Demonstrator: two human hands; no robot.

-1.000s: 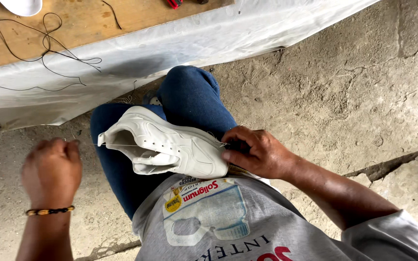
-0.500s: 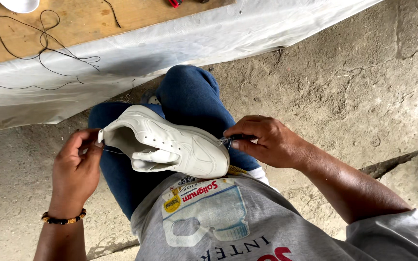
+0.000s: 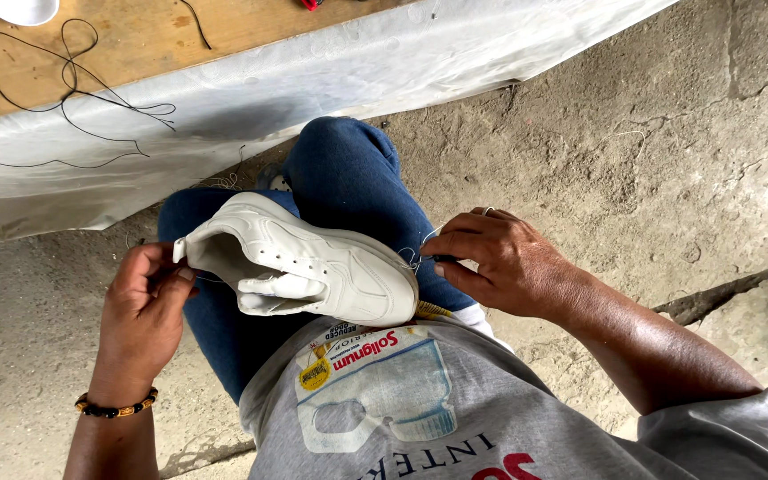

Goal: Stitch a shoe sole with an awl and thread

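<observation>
On the person's lap, across blue jeans (image 3: 348, 178), lay a white shoe (image 3: 313, 267), its opening turned left. Left hand (image 3: 140, 320) curled its fingers around the heel rim, holding it. Right hand (image 3: 508, 262) sat just beside the toe, fingertips pinched narrow on a thin thread (image 3: 412, 256). Beyond the knees stood a wooden table (image 3: 135, 44) with a white sheet (image 3: 357, 71) and loose black thread (image 3: 91, 89)

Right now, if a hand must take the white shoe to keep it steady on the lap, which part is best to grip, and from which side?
Probably the heel collar, from the left. The white shoe lies across the lap with its open heel end toward the left hand, whose fingers already rest at that rim. The open mouth lets fingers hook in. The right hand is at the toe, pinching a thin thread.
</observation>
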